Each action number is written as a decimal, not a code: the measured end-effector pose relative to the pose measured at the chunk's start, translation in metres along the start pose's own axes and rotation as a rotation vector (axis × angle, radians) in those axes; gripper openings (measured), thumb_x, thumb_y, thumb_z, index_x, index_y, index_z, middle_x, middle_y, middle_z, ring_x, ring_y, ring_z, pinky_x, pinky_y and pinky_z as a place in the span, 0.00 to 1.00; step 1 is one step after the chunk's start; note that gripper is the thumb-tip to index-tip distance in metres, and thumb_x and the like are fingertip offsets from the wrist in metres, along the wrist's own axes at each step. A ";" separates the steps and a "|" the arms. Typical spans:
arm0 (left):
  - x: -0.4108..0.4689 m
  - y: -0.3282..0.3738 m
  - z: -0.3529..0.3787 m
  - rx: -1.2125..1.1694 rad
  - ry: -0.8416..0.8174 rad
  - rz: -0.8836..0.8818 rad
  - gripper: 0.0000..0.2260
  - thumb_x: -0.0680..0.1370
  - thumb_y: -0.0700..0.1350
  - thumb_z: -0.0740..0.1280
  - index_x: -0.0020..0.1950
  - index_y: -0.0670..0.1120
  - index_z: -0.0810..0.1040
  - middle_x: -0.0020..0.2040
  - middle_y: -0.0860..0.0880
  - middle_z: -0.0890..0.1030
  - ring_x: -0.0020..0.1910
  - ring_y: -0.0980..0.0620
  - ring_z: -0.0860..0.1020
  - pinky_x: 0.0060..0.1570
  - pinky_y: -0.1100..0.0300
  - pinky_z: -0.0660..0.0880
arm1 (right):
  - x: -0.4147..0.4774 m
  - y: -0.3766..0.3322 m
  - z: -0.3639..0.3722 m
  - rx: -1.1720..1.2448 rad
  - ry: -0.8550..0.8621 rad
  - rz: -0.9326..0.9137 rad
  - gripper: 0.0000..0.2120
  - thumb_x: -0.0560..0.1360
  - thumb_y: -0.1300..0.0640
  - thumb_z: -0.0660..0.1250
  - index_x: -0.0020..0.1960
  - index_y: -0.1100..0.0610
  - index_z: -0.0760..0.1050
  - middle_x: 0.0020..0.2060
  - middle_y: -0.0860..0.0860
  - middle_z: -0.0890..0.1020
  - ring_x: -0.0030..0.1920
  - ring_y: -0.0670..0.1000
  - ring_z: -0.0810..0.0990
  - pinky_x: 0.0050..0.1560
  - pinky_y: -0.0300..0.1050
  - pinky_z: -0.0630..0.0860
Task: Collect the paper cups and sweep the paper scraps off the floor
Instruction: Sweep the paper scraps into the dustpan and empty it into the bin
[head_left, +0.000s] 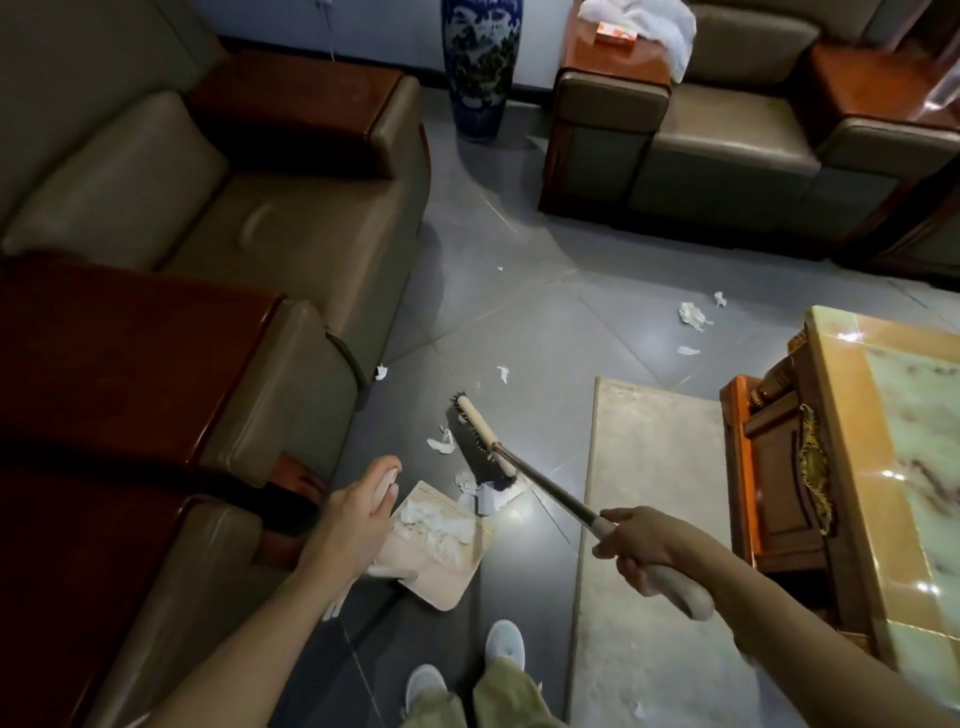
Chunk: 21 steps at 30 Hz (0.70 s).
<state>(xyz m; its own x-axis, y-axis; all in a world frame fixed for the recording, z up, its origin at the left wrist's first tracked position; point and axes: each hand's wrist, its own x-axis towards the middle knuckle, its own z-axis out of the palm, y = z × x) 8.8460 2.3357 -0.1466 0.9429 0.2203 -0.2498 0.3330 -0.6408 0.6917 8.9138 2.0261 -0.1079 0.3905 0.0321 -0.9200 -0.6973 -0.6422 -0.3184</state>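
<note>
Currently: right hand (639, 545) fisted round the broom (545, 479) grip, brush head (480, 441) down on the grey floor (519, 322) just ahead of the dustpan (441, 571). Left hand (358, 512) curled round the dustpan handle. Pan holds crumpled white paper scraps (436, 525). More small torn bits lie scattered by the sofa (234, 249) and beyond the rug (649, 493).

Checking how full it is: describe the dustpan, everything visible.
The dustpan is a pale beige tray, plastic by its look, with a rounded raised rim. It sits on the dark floor tiles, its open edge toward the broom head. White paper scraps lie heaped inside. The left hand holds its long grip.
</note>
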 end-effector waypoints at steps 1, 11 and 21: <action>0.001 0.001 0.001 0.011 -0.006 -0.002 0.09 0.80 0.44 0.61 0.60 0.51 0.74 0.45 0.52 0.76 0.46 0.47 0.77 0.46 0.58 0.72 | 0.002 0.000 -0.004 -0.001 0.025 -0.012 0.10 0.75 0.65 0.65 0.54 0.54 0.72 0.26 0.54 0.71 0.23 0.46 0.68 0.25 0.37 0.69; 0.008 -0.002 0.004 -0.045 0.113 -0.082 0.09 0.80 0.44 0.61 0.59 0.51 0.75 0.47 0.54 0.78 0.48 0.52 0.78 0.47 0.58 0.73 | 0.078 -0.066 -0.057 -0.301 0.309 -0.174 0.13 0.79 0.61 0.60 0.61 0.65 0.72 0.44 0.59 0.79 0.34 0.52 0.74 0.35 0.43 0.72; 0.031 -0.008 0.003 -0.131 0.213 -0.228 0.14 0.80 0.46 0.60 0.47 0.69 0.68 0.32 0.55 0.71 0.30 0.57 0.71 0.29 0.68 0.67 | 0.158 -0.140 -0.045 -0.586 0.179 -0.096 0.19 0.74 0.58 0.69 0.62 0.64 0.72 0.48 0.57 0.80 0.45 0.53 0.79 0.47 0.44 0.77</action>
<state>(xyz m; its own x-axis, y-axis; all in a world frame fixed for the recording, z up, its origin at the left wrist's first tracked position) 8.8724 2.3451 -0.1622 0.8199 0.5048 -0.2702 0.5205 -0.4606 0.7190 9.1004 2.0870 -0.1985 0.5656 0.0142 -0.8246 -0.2276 -0.9583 -0.1726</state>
